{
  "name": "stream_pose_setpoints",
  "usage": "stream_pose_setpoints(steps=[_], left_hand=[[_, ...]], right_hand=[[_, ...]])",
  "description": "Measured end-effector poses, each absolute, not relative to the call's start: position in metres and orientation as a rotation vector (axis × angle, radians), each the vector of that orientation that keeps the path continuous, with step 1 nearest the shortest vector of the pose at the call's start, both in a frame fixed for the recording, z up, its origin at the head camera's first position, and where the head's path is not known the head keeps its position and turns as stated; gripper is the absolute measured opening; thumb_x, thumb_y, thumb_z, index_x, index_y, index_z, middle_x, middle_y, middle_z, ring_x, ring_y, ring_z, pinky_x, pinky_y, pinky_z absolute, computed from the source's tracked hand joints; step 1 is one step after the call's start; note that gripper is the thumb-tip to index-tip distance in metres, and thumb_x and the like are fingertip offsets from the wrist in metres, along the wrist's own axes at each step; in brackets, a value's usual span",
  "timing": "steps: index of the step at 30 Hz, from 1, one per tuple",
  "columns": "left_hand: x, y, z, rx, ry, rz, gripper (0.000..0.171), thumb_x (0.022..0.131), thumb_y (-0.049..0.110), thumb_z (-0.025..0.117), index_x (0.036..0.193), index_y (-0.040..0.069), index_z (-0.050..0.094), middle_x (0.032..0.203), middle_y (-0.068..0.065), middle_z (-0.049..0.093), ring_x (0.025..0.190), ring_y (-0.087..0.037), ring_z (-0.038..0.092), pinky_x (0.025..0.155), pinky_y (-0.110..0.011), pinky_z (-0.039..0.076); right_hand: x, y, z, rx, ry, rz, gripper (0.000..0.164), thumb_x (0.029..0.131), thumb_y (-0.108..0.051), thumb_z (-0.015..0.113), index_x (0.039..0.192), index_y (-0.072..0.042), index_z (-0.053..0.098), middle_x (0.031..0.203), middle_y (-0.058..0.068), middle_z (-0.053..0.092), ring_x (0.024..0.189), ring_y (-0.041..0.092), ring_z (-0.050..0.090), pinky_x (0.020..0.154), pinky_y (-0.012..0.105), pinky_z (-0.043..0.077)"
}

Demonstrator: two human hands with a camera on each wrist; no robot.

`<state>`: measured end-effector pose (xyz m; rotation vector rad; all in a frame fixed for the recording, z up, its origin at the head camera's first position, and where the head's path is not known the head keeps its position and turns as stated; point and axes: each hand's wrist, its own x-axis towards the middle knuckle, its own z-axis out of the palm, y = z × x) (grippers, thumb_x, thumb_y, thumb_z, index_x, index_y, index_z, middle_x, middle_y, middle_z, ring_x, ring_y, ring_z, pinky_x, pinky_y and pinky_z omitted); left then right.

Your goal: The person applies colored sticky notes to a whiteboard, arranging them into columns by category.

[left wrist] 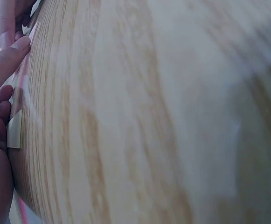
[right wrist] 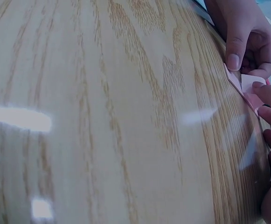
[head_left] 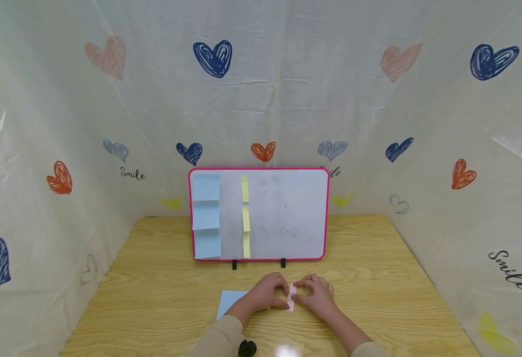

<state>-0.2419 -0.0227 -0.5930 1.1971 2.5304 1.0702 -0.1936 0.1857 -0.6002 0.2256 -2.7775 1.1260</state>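
Both left grip (head_left: pixel 267 292) and right grip (head_left: pixel 318 296) pinch the pink strip (head_left: pixel 291 302) (it sits between them).

The small paper strip (head_left: pixel 291 297) is pale pink, the square paper notes (head_left: pixel 206 215) light blue, the narrow paper tabs (head_left: pixel 245 218) yellow, the rectangular board (head_left: pixel 305 213) magenta-rimmed white, the wooden table (head_left: pixel 154 277) tan with brown grain, and the sheet backdrop (head_left: pixel 314 114) whitish with multicoloured hearts (head_left: pixel 214 60).

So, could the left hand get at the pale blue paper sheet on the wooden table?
Probably yes: the pale blue paper sheet lies close by, partly hidden by the left arm, nothing on its visible corner. But the left hand holds the narrow pink paper strip, so must likely release it first.
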Motion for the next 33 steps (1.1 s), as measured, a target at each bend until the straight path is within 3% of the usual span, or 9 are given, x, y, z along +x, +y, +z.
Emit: stream_pose_setpoints(steps=[9, 17, 24, 33], left_hand=[[-0.241, -0.024, -0.594, 1.212, 2.544, 1.031, 0.026, 0.077, 0.029, 0.085, 0.096, 0.019, 0.07, 0.099, 0.011, 0.057, 0.094, -0.004, 0.052, 0.088, -0.024, 0.044], [-0.24, -0.023, -0.593, 1.198, 2.541, 1.04, 0.026, 0.077, 0.027, 0.085, 0.099, 0.018, 0.072, 0.098, 0.01, 0.058, 0.093, -0.004, 0.052, 0.088, -0.024, 0.044], [-0.24, -0.022, -0.594, 1.185, 2.559, 1.034, 0.027, 0.075, 0.022, 0.086, 0.099, 0.019, 0.073, 0.096, 0.011, 0.058, 0.091, -0.003, 0.051, 0.087, -0.022, 0.043], [-0.237, -0.022, -0.594, 1.173, 2.579, 1.03, 0.025, 0.079, 0.021, 0.083, 0.101, 0.018, 0.072, 0.1, 0.01, 0.059, 0.094, -0.004, 0.053, 0.088, -0.025, 0.044]], right_hand=[[-0.194, 0.191, -0.606, 0.255, -2.778, 1.194, 0.028, 0.076, -0.038, 0.081, 0.1, -0.026, 0.075, 0.099, -0.012, 0.057, 0.102, 0.019, 0.047, 0.092, 0.052, 0.023], [-0.19, 0.193, -0.605, 0.286, -2.738, 1.294, 0.034, 0.07, -0.038, 0.086, 0.1, -0.028, 0.073, 0.101, -0.016, 0.061, 0.104, 0.018, 0.049, 0.091, 0.051, 0.024], [-0.185, 0.191, -0.602, 0.318, -2.738, 1.245, 0.044, 0.062, -0.04, 0.089, 0.1, -0.025, 0.073, 0.106, -0.014, 0.064, 0.107, 0.02, 0.05, 0.09, 0.05, 0.026], [-0.178, 0.187, -0.602, 0.484, -2.668, 1.143, 0.052, 0.061, -0.04, 0.091, 0.105, -0.019, 0.074, 0.112, -0.007, 0.065, 0.106, 0.02, 0.051, 0.085, 0.048, 0.027]])
